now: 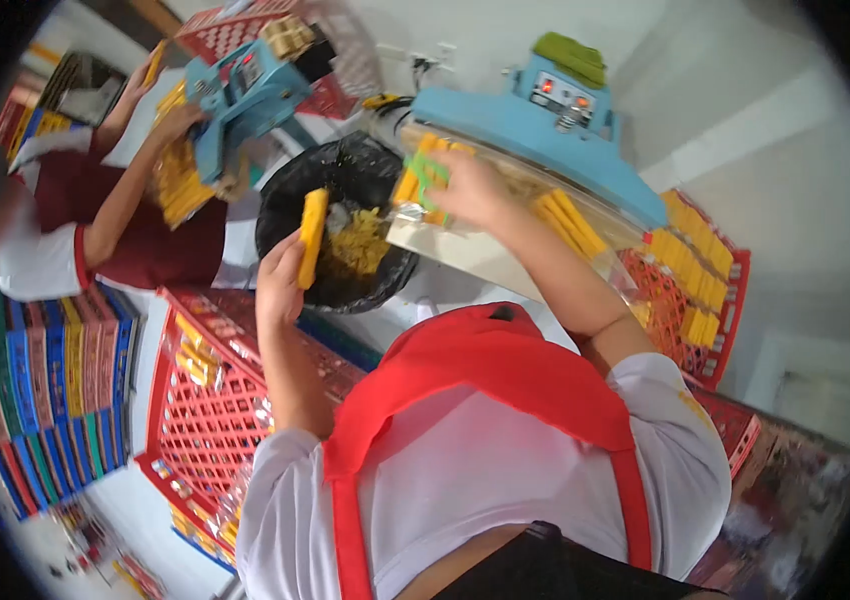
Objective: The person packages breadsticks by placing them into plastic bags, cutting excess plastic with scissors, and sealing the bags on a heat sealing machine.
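My left hand [282,270] grips a yellow stick-shaped pack [313,236], held upright over a bin [275,200] lined with a black bag. Yellow scraps [355,245] lie inside that bin. My right hand [467,188] holds green-handled scissors [425,178] at the left end of the work table, over more yellow packs [411,186]. Further along the table, yellow sticks [570,222] lie in front of a long blue sealing machine [535,135], which has a green cloth [570,58] on top.
At the left, a co-worker [145,220] handles yellow packs beside another blue machine [245,100]. Red crates [215,420] stand at lower left and right [735,290], holding yellow packs. Stacked coloured crates [55,360] fill the far left.
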A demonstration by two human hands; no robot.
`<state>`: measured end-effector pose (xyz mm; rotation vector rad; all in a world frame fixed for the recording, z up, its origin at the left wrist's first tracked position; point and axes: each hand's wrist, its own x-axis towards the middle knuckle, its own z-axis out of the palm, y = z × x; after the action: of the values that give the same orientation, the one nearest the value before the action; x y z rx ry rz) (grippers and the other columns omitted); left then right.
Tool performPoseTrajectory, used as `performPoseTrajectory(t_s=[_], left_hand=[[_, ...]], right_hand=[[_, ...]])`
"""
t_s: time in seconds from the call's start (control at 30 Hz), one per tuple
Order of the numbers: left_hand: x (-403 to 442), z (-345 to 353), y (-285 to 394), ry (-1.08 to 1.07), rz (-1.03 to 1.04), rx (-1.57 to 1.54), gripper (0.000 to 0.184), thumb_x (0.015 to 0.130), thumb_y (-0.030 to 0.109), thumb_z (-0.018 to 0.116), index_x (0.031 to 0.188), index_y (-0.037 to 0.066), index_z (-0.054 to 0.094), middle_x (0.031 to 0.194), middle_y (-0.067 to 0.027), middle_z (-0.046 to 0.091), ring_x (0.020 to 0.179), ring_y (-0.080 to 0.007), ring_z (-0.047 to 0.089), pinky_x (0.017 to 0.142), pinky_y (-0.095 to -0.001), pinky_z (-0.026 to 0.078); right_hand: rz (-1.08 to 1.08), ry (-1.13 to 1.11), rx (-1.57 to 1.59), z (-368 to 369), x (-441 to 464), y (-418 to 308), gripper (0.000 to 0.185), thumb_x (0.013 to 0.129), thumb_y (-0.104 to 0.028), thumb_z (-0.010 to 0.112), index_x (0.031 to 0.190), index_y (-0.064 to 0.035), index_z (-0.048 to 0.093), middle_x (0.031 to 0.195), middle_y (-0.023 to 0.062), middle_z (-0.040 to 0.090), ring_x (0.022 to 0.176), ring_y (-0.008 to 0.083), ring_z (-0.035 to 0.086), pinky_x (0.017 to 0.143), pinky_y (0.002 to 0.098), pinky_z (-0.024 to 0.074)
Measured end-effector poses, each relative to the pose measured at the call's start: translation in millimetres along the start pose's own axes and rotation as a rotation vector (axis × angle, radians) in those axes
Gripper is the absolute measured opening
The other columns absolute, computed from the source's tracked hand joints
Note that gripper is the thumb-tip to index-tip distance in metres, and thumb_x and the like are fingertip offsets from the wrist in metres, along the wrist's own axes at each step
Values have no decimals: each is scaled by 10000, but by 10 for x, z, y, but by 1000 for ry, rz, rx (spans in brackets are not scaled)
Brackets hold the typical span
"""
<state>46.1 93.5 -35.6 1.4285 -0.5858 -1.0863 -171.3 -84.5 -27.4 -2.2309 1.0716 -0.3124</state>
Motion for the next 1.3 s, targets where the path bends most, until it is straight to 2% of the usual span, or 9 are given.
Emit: performPoseTrajectory(t_s=[0.1,0.17,0.43,0.87,0.93,1.0,1.07,1.13,1.3], left_hand=[[-60,-51,-7,47,-11,41,354,831,153,443,1105,-71,472,867,-46,548,688,-88,496,568,-198,388],[-100,-67,-14,89,-23,43,351,837,154,434,1110,-62,468,825,-39,539,617,-77,476,511,-197,380],[-255,142,97,91,-57,-57,344,843,163,428,1109,-54,454,755,-38,521,556,-83,462,466,-204,387],[-282,866,130,-91,-115,-271,306,861,183,423,1112,9,450,836,-34,546,705,-97,536,592,-226,446],[-229,971,110,-274,-114,-349,287,856,182,448,1101,32,442,944,-35,541,847,-119,535,738,-284,446],[-167,1218,58,-215,-129,-403,257,852,175,454,1074,46,439,993,-53,521,914,-156,513,803,-315,417],[-76,1571,35,-195,-140,-461,232,845,172,466,1044,56,437,1008,-69,508,943,-191,498,841,-335,393],[56,1912,-33,-225,-146,-521,164,837,118,470,975,42,426,994,-99,504,913,-236,522,802,-366,429],[-3,2659,-47,-399,-105,-577,164,810,107,527,931,64,425,932,-84,520,869,-224,535,773,-339,439]], right_hand=[[46,429,202,-419,67,714,444,655,-153,585,1076,-40,501,954,132,576,849,238,561,753,329,437],[69,444,-95,-821,68,1357,524,637,-197,622,1114,-35,479,988,202,553,929,290,540,811,347,415],[380,577,-153,-1301,-19,1996,500,609,-206,624,1071,-46,519,911,172,589,835,271,573,730,339,444],[625,99,-379,-1330,341,1983,381,633,-232,623,957,-39,570,882,154,598,814,258,583,684,363,452],[548,293,-164,-1332,191,1805,353,693,-201,566,1010,-46,559,941,185,577,882,311,560,745,369,445],[113,583,-60,-1165,-45,1524,362,710,-218,567,1031,-52,553,930,172,577,836,299,563,716,346,451],[-115,403,313,-977,-373,985,373,709,-234,591,1032,-52,551,908,145,572,788,282,554,703,329,448],[-249,267,452,-830,-746,522,367,707,-141,636,1051,-54,543,904,70,568,808,173,539,654,244,444],[-269,586,247,-811,-1199,583,303,706,-155,611,981,-36,565,914,101,573,792,226,564,717,297,442]])
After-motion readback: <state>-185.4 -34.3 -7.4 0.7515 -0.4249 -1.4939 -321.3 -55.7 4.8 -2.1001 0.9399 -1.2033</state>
